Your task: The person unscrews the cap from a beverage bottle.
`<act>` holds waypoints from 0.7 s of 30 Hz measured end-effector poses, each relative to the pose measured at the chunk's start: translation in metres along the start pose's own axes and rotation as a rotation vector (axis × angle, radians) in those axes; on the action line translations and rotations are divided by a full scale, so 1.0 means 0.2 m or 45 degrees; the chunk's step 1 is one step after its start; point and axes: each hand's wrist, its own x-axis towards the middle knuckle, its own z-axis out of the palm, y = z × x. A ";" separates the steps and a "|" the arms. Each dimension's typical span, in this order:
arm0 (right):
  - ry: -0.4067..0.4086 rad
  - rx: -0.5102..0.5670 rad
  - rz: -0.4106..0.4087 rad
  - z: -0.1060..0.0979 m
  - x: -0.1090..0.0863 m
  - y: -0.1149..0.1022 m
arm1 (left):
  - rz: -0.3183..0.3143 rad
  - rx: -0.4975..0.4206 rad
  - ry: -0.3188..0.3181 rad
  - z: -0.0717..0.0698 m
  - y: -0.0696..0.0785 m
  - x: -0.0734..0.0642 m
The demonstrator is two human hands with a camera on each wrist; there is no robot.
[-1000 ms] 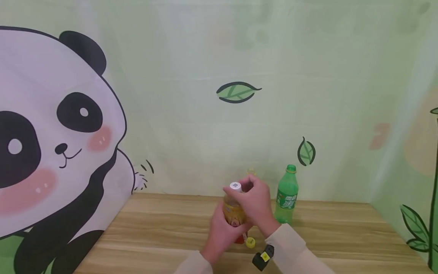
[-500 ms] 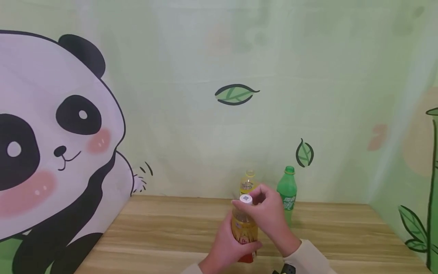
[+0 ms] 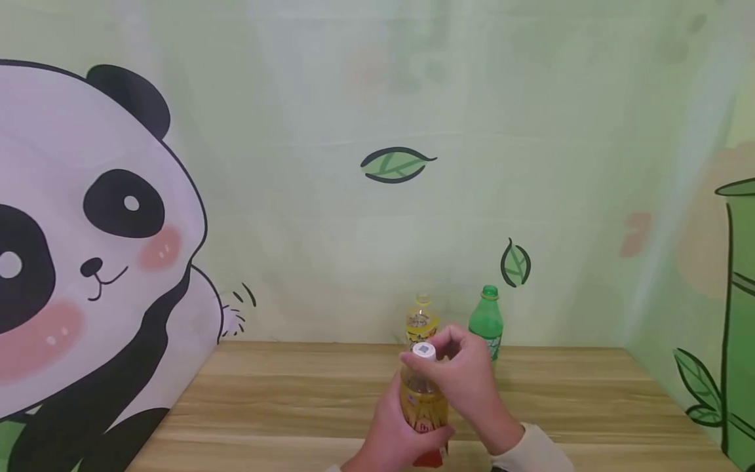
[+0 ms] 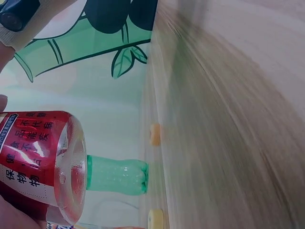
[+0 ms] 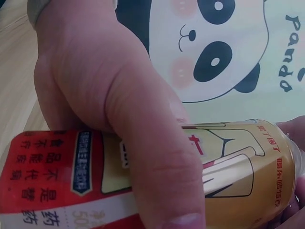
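A bottle with a gold and red label (image 3: 426, 408) is held upright, low in the middle of the head view. My left hand (image 3: 392, 429) grips it round its body, the thumb across the label. My right hand (image 3: 468, 380) pinches its white cap (image 3: 424, 351) between thumb and fingers. The bottle's clear base (image 4: 71, 167) hangs above the table in the left wrist view. Across the right wrist view, the left thumb (image 5: 162, 157) lies over the label (image 5: 238, 176); parts of the right-hand fingers (image 5: 298, 191) show at the right edge.
Behind the hands stand an uncapped bottle with a yellow label (image 3: 417, 320) and a green bottle (image 3: 486, 320). A yellow cap (image 4: 156, 219) and an orange-looking cap (image 4: 155, 134) lie on the wooden table (image 3: 283, 393). A panda-printed backdrop (image 3: 295, 229) rises behind.
Both hands have come nearer and slightly right with the bottle. More of the yellow-labelled bottle shows behind them; the yellow cap on the table has gone from the head view.
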 end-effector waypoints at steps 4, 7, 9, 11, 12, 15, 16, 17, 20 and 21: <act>-0.006 0.044 0.006 -0.01 -0.01 0.00 | -0.023 -0.038 -0.029 0.00 0.01 -0.01; -0.027 0.062 -0.003 -0.01 -0.01 0.01 | -0.005 -0.055 -0.045 0.01 0.00 -0.01; -0.055 0.077 -0.007 -0.02 -0.01 0.01 | 0.009 -0.069 -0.053 0.01 0.00 -0.02; -0.090 0.085 -0.014 -0.02 0.00 0.01 | 0.035 -0.073 -0.052 0.01 -0.01 -0.02; -0.108 0.089 -0.015 -0.03 0.00 0.01 | 0.044 -0.076 -0.052 0.01 -0.01 -0.02; -0.163 0.090 -0.014 -0.04 0.01 0.01 | 0.057 -0.077 -0.052 0.00 -0.01 -0.02; -0.180 0.090 -0.011 -0.04 0.01 0.01 | 0.056 -0.077 -0.053 0.00 -0.01 -0.02; -0.199 0.088 -0.009 -0.04 0.02 0.01 | 0.051 -0.076 -0.055 0.00 0.00 -0.02; -0.268 0.079 -0.009 -0.06 0.03 0.01 | 0.038 -0.076 -0.061 0.00 0.00 -0.03; -0.295 0.081 -0.002 -0.06 0.03 0.00 | 0.035 -0.073 -0.063 0.00 0.01 -0.03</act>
